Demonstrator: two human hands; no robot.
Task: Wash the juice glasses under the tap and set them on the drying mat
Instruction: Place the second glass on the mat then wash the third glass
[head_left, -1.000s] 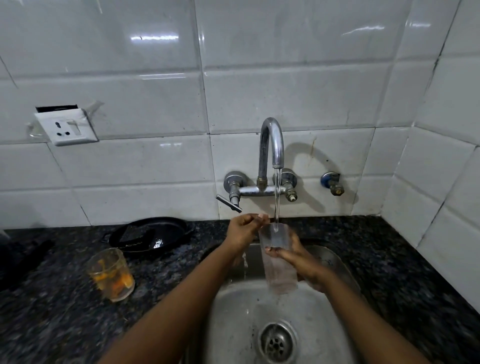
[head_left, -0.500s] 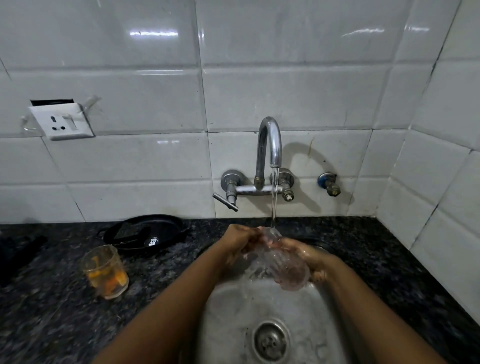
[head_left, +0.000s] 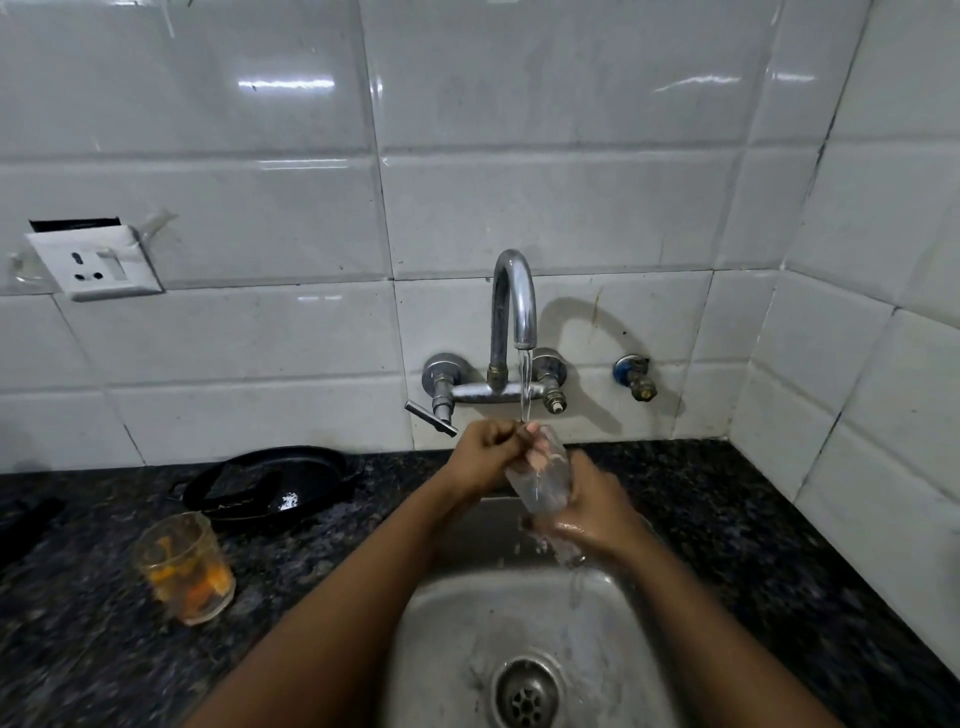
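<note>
Step in hand: rinsing 1 clear juice glass (head_left: 540, 480) under the running tap (head_left: 514, 301); by my judgement this is mid-wash, not the end of it
Right hand (head_left: 592, 512): wet, wrapped round the lower part of the glass and holding it tilted, mouth up toward the stream
Left hand (head_left: 485, 460): curled at the glass's mouth, fingers (head_left: 537, 452) reaching inside it and showing through the wall; it looks like the inside is being rubbed
Water: falls from the spout onto the rim just above both hands; runs off below the right hand into the sink (head_left: 452, 623)
Second glass (head_left: 183, 566): well to the left of the left hand on the dark counter (head_left: 727, 519), upright, untouched, orange residue inside; 1 of 2 glasses not yet begun
Black pan (head_left: 270, 486): beyond the second glass, left of the left hand
Drying mat: not in view; I cannot tell which side it lies on
Next move calls for: drawing the fingers out, tipping the glass to drain, a firm hold since glass and palm are wet; then carrying it to the mat
Risk: a slip over the steel basin
</note>
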